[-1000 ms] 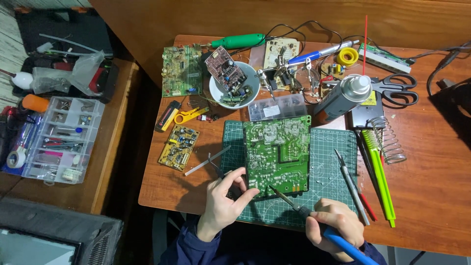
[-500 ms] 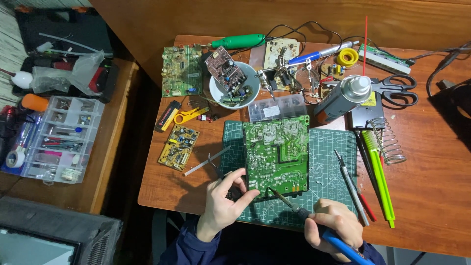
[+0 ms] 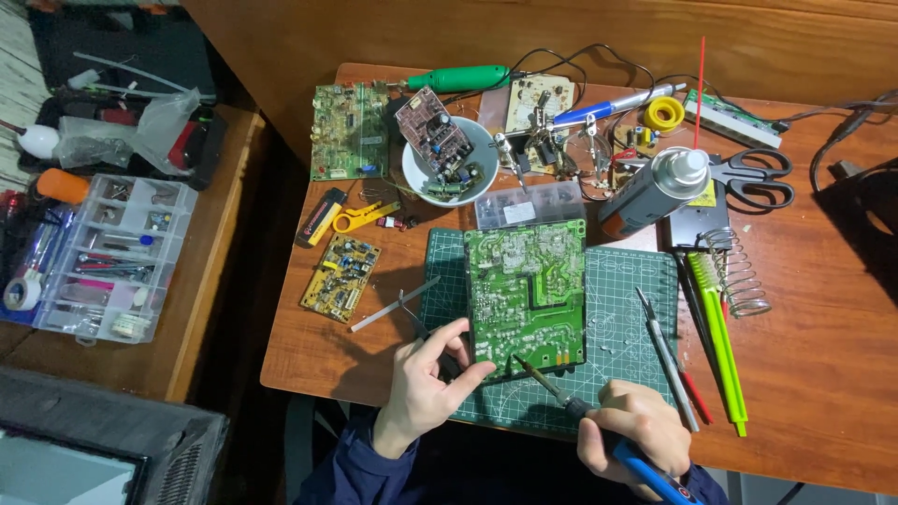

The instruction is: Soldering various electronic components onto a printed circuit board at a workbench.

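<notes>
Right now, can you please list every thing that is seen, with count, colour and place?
large green circuit board: one, on the mat
green cutting mat: one, desk front
white bowl: one, holds a small board, desk back
yellow circuit board: one, left of the mat
grey spray can: one, lying behind the mat
black scissors: one, desk right
clear parts organiser: one, side table
left hand: holds the board's lower left corner
right hand: grips a blue-handled soldering iron, tip at the board's lower edge
</notes>
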